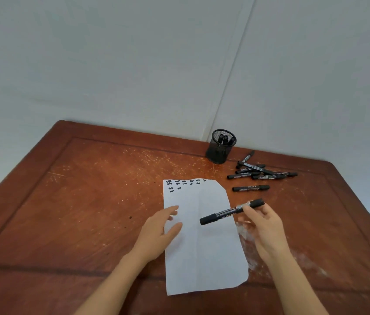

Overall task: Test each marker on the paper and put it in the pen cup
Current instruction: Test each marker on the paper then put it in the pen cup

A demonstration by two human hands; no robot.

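Three marker ends (225, 139) show above the rim of the black mesh pen cup (218, 153). The cup stands upright near the far edge of the bench (88, 189), a scratched red-brown wooden top set against a pale wall (111, 53). Just to the right of the cup lies a loose heap of markers (262, 171), black with their caps on, crossing one another. A single marker (250, 188) lies flat and apart between that heap and the hands. The paper (204, 251) is a white sheet lying lengthwise in front of the person, with rows of small black scribbles (184, 184) crowded into its far left corner and the rest of it bare. The right grip (264, 226), a bare hand, pinches a black marker (225, 212) between thumb and fingertips near its far end. The marker is lifted off the bench and tilted, and its near capped end reaches over the right half of the paper. The left grip (159, 233) is spread, fingers straight and parted, over the left edge of the paper and holding nothing. Whether it presses on the sheet or hovers just above it cannot be told.
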